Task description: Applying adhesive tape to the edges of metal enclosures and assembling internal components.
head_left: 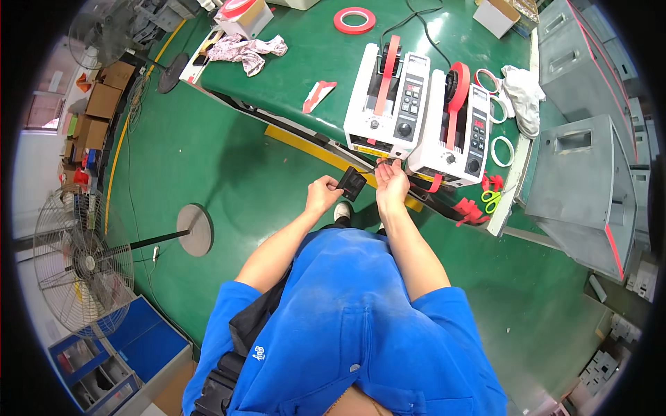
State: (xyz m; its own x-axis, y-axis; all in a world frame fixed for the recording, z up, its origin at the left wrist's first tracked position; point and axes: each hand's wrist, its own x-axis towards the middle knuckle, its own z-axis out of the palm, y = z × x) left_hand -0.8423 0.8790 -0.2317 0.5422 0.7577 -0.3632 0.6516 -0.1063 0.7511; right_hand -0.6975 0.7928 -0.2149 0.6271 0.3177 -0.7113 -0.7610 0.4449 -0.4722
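Note:
My left hand (323, 195) pinches the edge of a flat black rectangular device (352, 184) in front of the bench edge. A thin black cable (370, 170) runs from it to my right hand (393, 184). Palm up, that hand has its fingertips closed around the cable, just below the front of the white tape dispenser (361, 111) on the left. A second white tape dispenser (433, 132) stands beside it, a strip of red tape hanging from its front. Both carry red tape rolls, dials and buttons.
On the green bench (298, 76) lie a red tape roll (354, 21), a patterned cloth (247, 52), white gloves (522, 97), several tape rings and green-handled scissors (491, 201). Grey metal cabinets (579, 166) stand right. A pedestal fan (87, 262) stands left.

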